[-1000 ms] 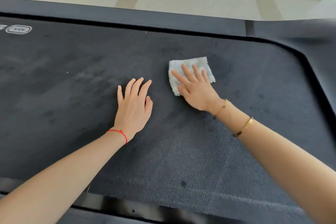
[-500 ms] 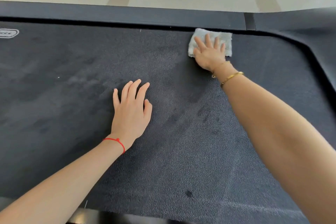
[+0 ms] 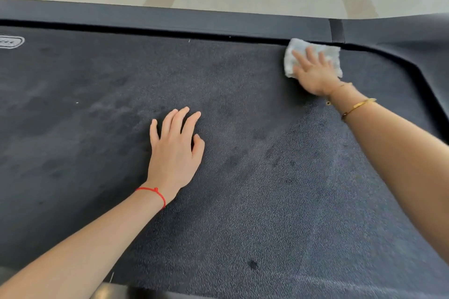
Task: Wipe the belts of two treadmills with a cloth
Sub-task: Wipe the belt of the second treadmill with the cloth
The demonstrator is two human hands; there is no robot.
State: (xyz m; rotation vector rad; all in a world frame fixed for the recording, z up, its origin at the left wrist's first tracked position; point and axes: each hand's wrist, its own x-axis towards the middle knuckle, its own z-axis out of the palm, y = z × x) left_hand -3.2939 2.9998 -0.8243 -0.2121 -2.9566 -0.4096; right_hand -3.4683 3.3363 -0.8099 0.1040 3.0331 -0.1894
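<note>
Both hands flat, fingers spread: right hand presses cloth at belt far edge; left hand mid-belt.

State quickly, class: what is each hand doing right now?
Left hand: open, flat on the belt, holding nothing.
Right hand: open, fingers spread, pressing the cloth on the belt's far edge.
</note>
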